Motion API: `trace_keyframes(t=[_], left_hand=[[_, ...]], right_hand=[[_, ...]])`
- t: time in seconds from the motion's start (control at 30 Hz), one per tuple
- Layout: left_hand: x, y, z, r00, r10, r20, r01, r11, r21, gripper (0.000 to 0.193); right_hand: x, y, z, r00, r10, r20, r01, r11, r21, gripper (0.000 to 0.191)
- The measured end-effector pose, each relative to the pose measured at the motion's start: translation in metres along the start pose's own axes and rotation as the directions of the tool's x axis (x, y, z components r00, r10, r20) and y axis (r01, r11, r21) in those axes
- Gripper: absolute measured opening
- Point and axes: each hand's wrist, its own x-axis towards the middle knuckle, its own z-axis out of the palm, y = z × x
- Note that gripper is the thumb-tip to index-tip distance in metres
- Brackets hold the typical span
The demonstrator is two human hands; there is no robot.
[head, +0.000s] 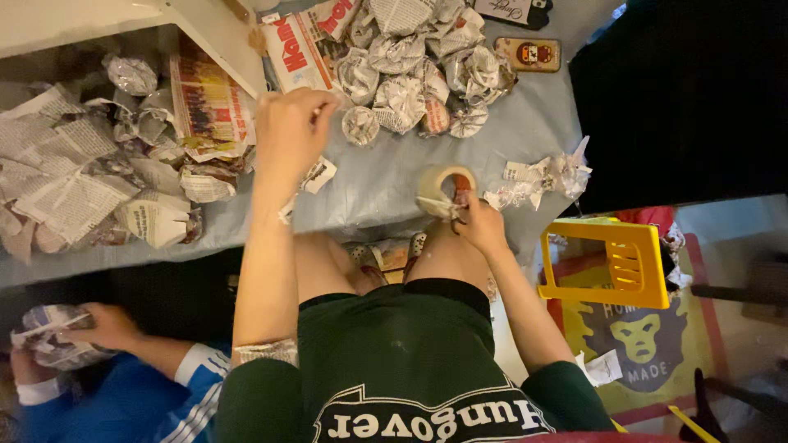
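Right fingers: your right hand (pixel 480 221) grips the tape roll (pixel 444 190), fingers curled shut around its near rim.
Left fingers: your left hand (pixel 291 131) is closed, fingertips pinched together; a paper scrap (pixel 316 175) hangs just under it, though whether the fingers hold it cannot be told.
Tape roll: it stands tilted on the grey sheet (pixel 394 172), at the sheet's near edge, right of your left hand.
Small ball: one newspaper ball (pixel 360 125) lies just right of your left hand, on the far side of the tape roll.
Ball pile: more wrapped balls (pixel 419 61) are heaped beyond the tape roll, touching one another.
Scraps: torn shreds (pixel 542 179) lie right of the tape roll, near it.
Phone: a phone (pixel 528 54) lies beyond the shreds, just right of the ball pile.
Loose newspaper: crumpled sheets (pixel 90 180) spread well left of the tape roll.
Stool: a yellow stool (pixel 611 258) stands on the floor, right of your right hand.
Other person: a hand (pixel 107 324) in a blue sleeve holds a paper wad (pixel 45 336), well left of the tape roll, off the sheet.
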Motion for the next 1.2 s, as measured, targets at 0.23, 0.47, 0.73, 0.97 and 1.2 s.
trace_keyframes(t=[0.23,0.47,0.73,0.97,1.2], left_hand=[[-0.032,-0.018,0.006,0.995,-0.055,0.082,0.072,0.973,-0.221,0.008],[-0.058,-0.03,-0.002,1.0,-0.019,-0.001,0.018,0.999,-0.038,0.009],[-0.085,-0.009,-0.011,0.997,-0.022,0.069,0.021,1.0,0.018,0.011],[-0.106,-0.041,0.07,0.931,-0.355,0.079,0.36,0.869,-0.34,0.015],[-0.174,-0.077,0.115,0.81,-0.535,0.239,0.542,0.531,-0.651,0.023]], right_hand=[[0.008,0.027,-0.046,0.903,0.157,-0.4,-0.14,0.988,0.072,0.055],[0.038,0.036,-0.077,0.837,0.149,-0.527,-0.006,0.965,0.263,0.07],[0.074,0.102,-0.095,0.731,0.413,-0.544,-0.391,0.906,0.163,0.046],[0.115,0.108,-0.092,0.801,0.342,-0.492,-0.443,0.891,-0.103,0.058],[0.1,0.084,-0.057,0.788,0.374,-0.488,-0.447,0.894,-0.037,0.058]])
